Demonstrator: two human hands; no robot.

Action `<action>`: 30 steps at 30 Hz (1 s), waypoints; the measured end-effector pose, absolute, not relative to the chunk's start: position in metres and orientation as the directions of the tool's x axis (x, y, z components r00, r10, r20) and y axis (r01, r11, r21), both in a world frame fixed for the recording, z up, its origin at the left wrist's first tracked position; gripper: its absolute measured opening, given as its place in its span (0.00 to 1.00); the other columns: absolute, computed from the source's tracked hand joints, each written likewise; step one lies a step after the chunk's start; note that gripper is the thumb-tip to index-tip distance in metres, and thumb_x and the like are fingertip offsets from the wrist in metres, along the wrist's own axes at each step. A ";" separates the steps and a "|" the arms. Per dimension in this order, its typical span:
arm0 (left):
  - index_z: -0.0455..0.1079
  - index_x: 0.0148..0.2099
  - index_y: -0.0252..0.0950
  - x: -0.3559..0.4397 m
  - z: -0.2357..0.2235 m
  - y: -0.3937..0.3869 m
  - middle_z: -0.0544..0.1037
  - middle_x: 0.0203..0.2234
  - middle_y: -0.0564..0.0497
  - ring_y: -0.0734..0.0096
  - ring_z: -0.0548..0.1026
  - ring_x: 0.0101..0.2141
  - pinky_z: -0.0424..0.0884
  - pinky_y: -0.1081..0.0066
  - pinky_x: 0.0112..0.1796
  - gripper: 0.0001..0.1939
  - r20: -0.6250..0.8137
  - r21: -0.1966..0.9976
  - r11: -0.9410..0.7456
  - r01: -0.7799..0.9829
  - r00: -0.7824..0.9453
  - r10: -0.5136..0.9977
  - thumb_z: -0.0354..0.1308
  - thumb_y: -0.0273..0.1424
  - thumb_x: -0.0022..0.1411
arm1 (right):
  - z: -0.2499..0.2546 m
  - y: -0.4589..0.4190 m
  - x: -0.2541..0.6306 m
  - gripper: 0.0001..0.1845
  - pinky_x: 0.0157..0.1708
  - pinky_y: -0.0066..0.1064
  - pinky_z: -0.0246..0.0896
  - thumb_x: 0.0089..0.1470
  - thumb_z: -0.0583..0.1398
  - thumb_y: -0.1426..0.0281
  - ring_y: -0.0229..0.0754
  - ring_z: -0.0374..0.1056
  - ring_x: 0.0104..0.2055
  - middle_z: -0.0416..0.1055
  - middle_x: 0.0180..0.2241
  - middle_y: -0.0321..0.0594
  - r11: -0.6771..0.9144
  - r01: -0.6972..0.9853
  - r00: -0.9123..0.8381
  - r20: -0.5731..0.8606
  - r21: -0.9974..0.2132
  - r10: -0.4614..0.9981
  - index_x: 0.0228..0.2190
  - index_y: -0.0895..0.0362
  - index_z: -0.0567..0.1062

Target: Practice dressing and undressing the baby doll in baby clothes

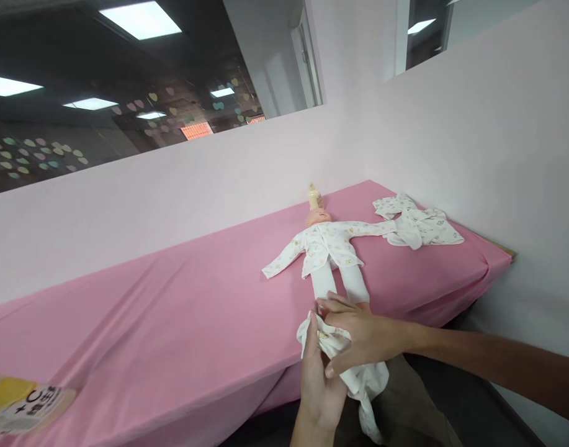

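A baby doll (318,216) lies on its back with arms spread, dressed in a white patterned top (328,237) and plain white leggings (322,280). Its feet point towards me, partly hidden behind my hands. Bunched white patterned baby clothing (368,380) hangs over the table's front edge; its exact kind is unclear. My left hand (319,385) grips the bunched cloth from below, thumb on top. From the right, my right hand (365,335) closes over the same cloth, its fingertips close to the doll's foot.
Pink cloth (195,323) covers the long table. Beyond the doll's head stands a yellowish bottle (314,197). More white patterned clothing (421,225) lies at the right. A yellow and white printed package (26,403) sits at the front left. White walls (489,149) border the back and right.
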State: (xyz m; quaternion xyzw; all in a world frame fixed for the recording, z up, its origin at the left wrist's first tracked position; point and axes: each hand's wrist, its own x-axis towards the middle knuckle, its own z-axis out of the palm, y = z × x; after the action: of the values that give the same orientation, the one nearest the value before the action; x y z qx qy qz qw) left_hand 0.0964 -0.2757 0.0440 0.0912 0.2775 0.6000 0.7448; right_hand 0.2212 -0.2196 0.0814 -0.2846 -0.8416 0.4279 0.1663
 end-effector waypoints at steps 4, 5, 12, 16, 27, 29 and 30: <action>0.69 0.57 0.38 0.096 0.047 -0.277 0.77 0.47 0.45 0.63 0.76 0.47 0.69 0.63 0.52 0.22 -0.307 0.439 0.219 -0.871 0.084 0.948 0.55 0.41 0.64 | 0.075 -0.232 0.210 0.13 0.58 0.40 0.49 0.44 0.59 0.75 0.47 0.58 0.56 0.66 0.49 0.41 0.496 0.370 -0.666 0.148 -0.786 0.731 0.36 0.56 0.74; 0.70 0.55 0.38 0.095 0.049 -0.278 0.77 0.46 0.45 0.64 0.76 0.46 0.69 0.64 0.52 0.20 -0.303 0.437 0.206 -0.876 0.072 0.950 0.55 0.40 0.64 | 0.075 -0.234 0.209 0.13 0.56 0.39 0.52 0.43 0.57 0.76 0.46 0.60 0.53 0.67 0.47 0.41 0.478 0.381 -0.625 0.160 -0.791 0.764 0.35 0.56 0.73; 0.73 0.48 0.33 0.095 0.057 -0.283 0.78 0.43 0.44 0.62 0.76 0.46 0.71 0.67 0.48 0.16 -0.255 0.493 0.227 -0.840 0.111 0.961 0.59 0.38 0.62 | 0.076 -0.241 0.215 0.22 0.47 0.37 0.56 0.45 0.53 0.77 0.45 0.61 0.49 0.68 0.43 0.43 0.468 0.513 -0.537 0.156 -0.720 0.829 0.44 0.54 0.71; 0.72 0.49 0.33 0.098 0.054 -0.283 0.78 0.39 0.45 0.66 0.77 0.41 0.72 0.68 0.46 0.16 -0.276 0.580 0.219 -0.785 0.063 0.959 0.61 0.34 0.60 | 0.064 -0.243 0.217 0.27 0.42 0.35 0.56 0.49 0.53 0.76 0.45 0.64 0.43 0.69 0.43 0.43 0.566 0.636 -0.584 0.152 -0.525 0.797 0.52 0.55 0.67; 0.70 0.51 0.35 0.099 0.049 -0.282 0.76 0.46 0.45 0.66 0.73 0.50 0.69 0.68 0.52 0.18 -0.274 0.658 0.210 -0.723 0.030 0.961 0.62 0.32 0.60 | 0.062 -0.234 0.221 0.21 0.39 0.31 0.56 0.55 0.51 0.75 0.41 0.65 0.38 0.70 0.40 0.44 0.662 0.597 -0.673 0.166 -0.452 0.721 0.51 0.58 0.66; 0.72 0.49 0.35 0.099 0.049 -0.282 0.76 0.46 0.46 0.66 0.71 0.52 0.67 0.68 0.54 0.15 -0.254 0.669 0.184 -0.720 0.012 0.967 0.63 0.30 0.59 | 0.066 -0.227 0.221 0.17 0.35 0.29 0.55 0.54 0.51 0.75 0.40 0.65 0.35 0.71 0.35 0.40 0.628 0.544 -0.672 0.159 -0.557 0.723 0.45 0.57 0.68; 0.72 0.48 0.36 0.099 0.049 -0.283 0.76 0.46 0.47 0.66 0.71 0.53 0.66 0.68 0.55 0.15 -0.245 0.674 0.170 -0.719 -0.001 0.969 0.63 0.29 0.58 | 0.068 -0.223 0.221 0.13 0.33 0.28 0.54 0.53 0.51 0.76 0.39 0.64 0.33 0.70 0.32 0.38 0.613 0.506 -0.679 0.158 -0.607 0.717 0.41 0.57 0.69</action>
State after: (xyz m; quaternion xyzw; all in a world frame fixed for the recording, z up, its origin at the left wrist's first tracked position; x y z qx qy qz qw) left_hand 0.0992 -0.2827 0.0493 0.1818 0.3440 0.6181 0.6831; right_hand 0.2210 -0.2234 0.0679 -0.3491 -0.8760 0.2681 0.1971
